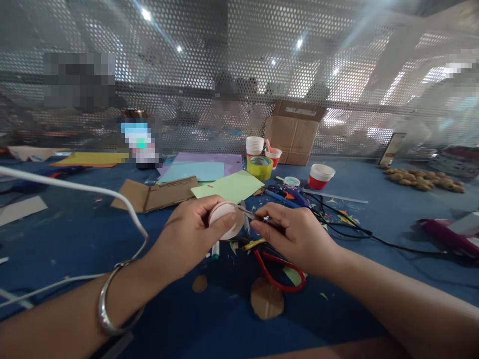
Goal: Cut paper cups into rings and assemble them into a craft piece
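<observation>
My left hand (pixel 192 232) is closed round a white paper cup (pixel 221 213) with a thin red line, thumb across its round end. In my right hand (pixel 294 232) is a thin, metal-bladed tool (pixel 250 213), pinched between thumb and fingers. Its tip meets the right edge of the cup; fingers hide the tool's handle, so its exact kind is unclear. Below my right hand lie red-handled scissors (pixel 279 285). Nearby on the blue table are a larger cardboard disc (pixel 267 299), a smaller one (pixel 199 284) and a green-ended marker (pixel 215 251).
Beyond my hands are green paper (pixel 234 187), folded cardboard (pixel 170 193), a yellow tape roll (pixel 260 168) and a red-and-white cup (pixel 321 176). A glue gun (pixel 286 193) trails black cable (pixel 366 232) rightward. A white cable (pixel 93 189) crosses the left. Perforated metal (pixel 187 99) stands behind.
</observation>
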